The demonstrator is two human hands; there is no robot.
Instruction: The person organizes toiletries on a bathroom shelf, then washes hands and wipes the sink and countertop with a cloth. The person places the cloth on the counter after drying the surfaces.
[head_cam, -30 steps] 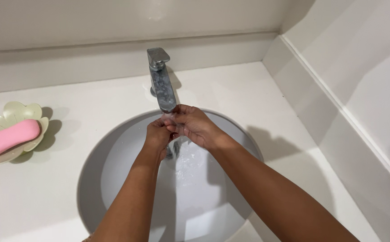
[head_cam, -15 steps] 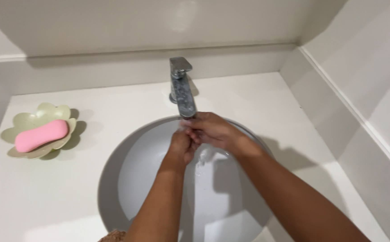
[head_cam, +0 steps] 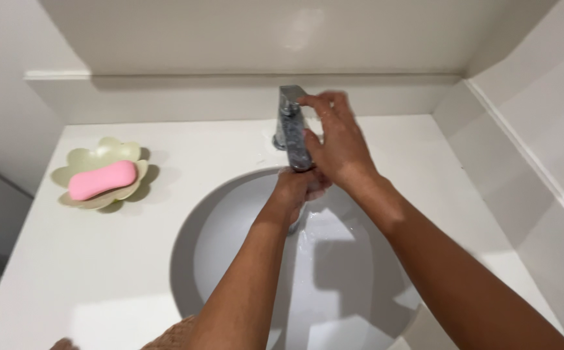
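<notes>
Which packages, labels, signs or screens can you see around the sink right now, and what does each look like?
None in view: no package, label, sign or screen.
Nearest to a product: a bare pink soap bar, oblong, lying in a pale green flower-shaped dish on the white counter, left of the basin.
Right hand is on the chrome faucet; left hand is under its spout.

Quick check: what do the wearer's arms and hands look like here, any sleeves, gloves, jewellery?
Both forearms are bare right to the frame edge: no sleeves in view. The left hand and right hand have no gloves, and no rings, watch or bracelets show. A bit of brownish textured fabric sits at the bottom edge by the left arm; what it is cannot be told.
</notes>
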